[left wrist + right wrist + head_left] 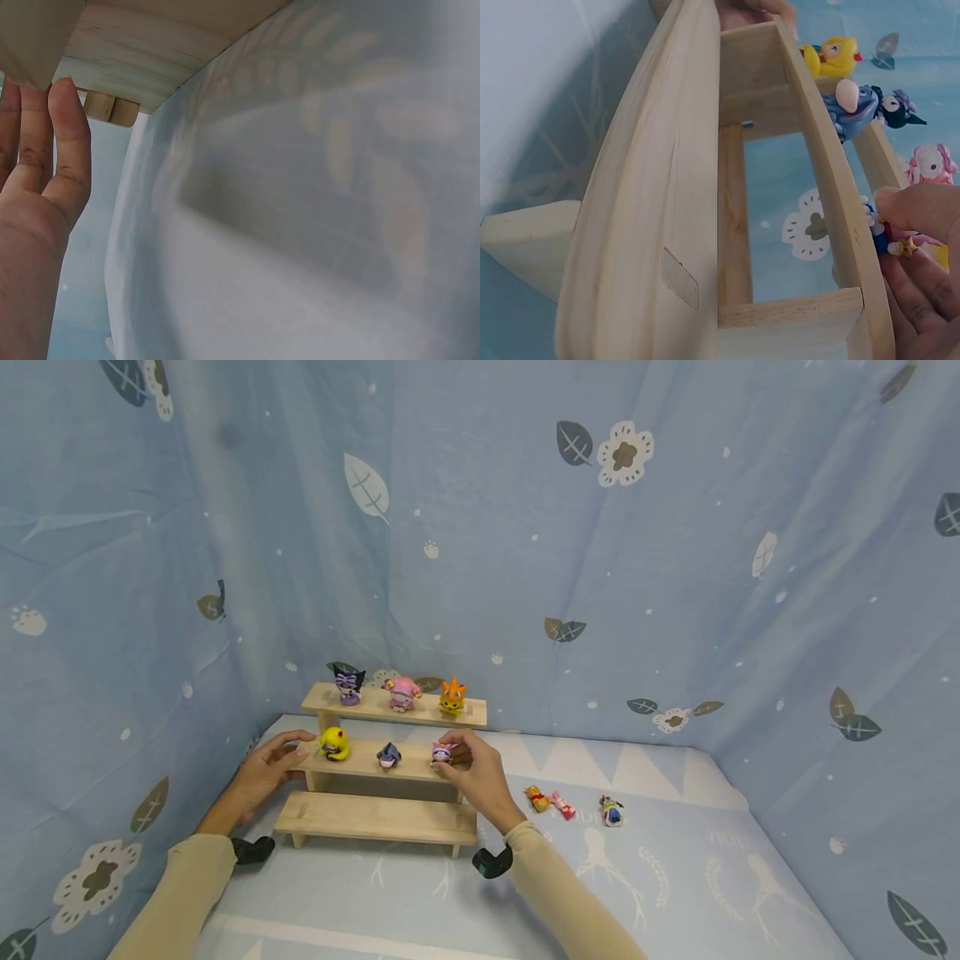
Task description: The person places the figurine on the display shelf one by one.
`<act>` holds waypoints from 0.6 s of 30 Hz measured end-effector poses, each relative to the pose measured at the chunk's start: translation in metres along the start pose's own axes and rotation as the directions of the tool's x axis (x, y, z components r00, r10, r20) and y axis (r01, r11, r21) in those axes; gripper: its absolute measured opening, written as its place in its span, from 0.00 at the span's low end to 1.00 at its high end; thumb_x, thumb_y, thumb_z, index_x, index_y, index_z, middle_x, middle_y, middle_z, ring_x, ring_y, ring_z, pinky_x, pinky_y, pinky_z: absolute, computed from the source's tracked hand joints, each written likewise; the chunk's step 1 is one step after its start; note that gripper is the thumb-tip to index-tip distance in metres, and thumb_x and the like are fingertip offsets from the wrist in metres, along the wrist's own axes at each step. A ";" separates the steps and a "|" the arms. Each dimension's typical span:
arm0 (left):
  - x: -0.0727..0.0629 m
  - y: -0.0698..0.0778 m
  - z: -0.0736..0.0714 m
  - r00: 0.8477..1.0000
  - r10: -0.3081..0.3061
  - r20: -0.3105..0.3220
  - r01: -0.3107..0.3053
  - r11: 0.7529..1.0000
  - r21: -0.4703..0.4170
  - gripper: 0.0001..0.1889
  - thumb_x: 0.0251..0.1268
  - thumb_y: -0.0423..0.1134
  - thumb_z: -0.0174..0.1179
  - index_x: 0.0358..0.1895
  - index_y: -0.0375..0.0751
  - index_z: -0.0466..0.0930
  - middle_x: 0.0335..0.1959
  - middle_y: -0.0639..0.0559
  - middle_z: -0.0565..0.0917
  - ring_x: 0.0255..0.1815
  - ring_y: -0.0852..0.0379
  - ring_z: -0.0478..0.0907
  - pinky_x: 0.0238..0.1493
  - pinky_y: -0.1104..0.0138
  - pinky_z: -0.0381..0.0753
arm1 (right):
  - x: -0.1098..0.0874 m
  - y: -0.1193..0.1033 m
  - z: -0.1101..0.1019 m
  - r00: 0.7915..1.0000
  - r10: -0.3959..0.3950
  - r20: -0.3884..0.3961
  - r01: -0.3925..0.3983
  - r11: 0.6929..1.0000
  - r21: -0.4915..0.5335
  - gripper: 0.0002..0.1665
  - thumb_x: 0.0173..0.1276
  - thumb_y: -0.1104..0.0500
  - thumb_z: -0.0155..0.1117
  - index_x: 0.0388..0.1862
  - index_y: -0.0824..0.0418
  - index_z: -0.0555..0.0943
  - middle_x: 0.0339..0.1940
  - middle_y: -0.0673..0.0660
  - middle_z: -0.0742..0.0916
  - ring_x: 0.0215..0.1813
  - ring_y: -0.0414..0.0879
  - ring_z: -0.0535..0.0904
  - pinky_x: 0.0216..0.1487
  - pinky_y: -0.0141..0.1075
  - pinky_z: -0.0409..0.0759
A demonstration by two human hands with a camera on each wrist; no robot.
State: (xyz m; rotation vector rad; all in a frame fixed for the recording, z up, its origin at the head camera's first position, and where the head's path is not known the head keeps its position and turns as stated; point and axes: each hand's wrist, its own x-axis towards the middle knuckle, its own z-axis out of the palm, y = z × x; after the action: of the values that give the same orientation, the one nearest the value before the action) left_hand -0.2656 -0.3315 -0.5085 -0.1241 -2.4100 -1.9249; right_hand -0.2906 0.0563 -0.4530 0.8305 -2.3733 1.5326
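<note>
A three-tier wooden display shelf (375, 816) stands on the table. My right hand (480, 772) pinches a small pink and purple figurine (442, 752) at the right end of the middle tier. In the right wrist view, thumb and fingers close around this figurine (885, 236), hiding part of it. My left hand (266, 772) is at the left end of the middle tier; in the left wrist view its fingers (71, 139) reach up against the wood. A yellow duck figurine (335, 744) and a blue-grey donkey figurine (388, 756) share that tier.
Along the top tier stand a black and purple figurine (348, 686), a pink figurine (402, 693) and an orange spiky figurine (452, 697). Right of the shelf lie a yellow bear figurine (537, 798), a pink figurine (563, 805) and a blue-caped figurine (611, 811). Patterned curtains (510, 568) surround the table.
</note>
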 end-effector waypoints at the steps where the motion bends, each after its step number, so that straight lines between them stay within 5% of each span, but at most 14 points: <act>1: 0.000 0.000 0.000 1.000 0.001 0.002 -0.001 1.000 0.000 0.29 0.78 0.55 0.57 0.73 0.46 0.68 0.75 0.38 0.63 0.57 0.66 0.74 0.52 0.58 0.85 | 0.000 -0.001 -0.001 1.000 0.007 0.005 -0.007 1.000 0.001 0.22 0.64 0.64 0.78 0.54 0.52 0.81 0.44 0.51 0.87 0.44 0.41 0.85 0.46 0.34 0.86; 18: 0.000 -0.001 0.002 1.000 -0.003 -0.012 0.003 1.000 0.020 0.28 0.79 0.54 0.57 0.73 0.46 0.69 0.72 0.38 0.67 0.55 0.66 0.75 0.51 0.60 0.86 | -0.017 0.011 -0.044 0.999 -0.047 -0.020 0.047 0.999 -0.023 0.21 0.65 0.63 0.77 0.56 0.56 0.82 0.51 0.57 0.87 0.48 0.49 0.85 0.51 0.41 0.86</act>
State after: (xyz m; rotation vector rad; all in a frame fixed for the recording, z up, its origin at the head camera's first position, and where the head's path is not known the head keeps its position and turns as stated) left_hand -0.2657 -0.3299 -0.5096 -0.1086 -2.4224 -1.8970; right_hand -0.2889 0.1043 -0.4495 0.8552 -2.3345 1.4870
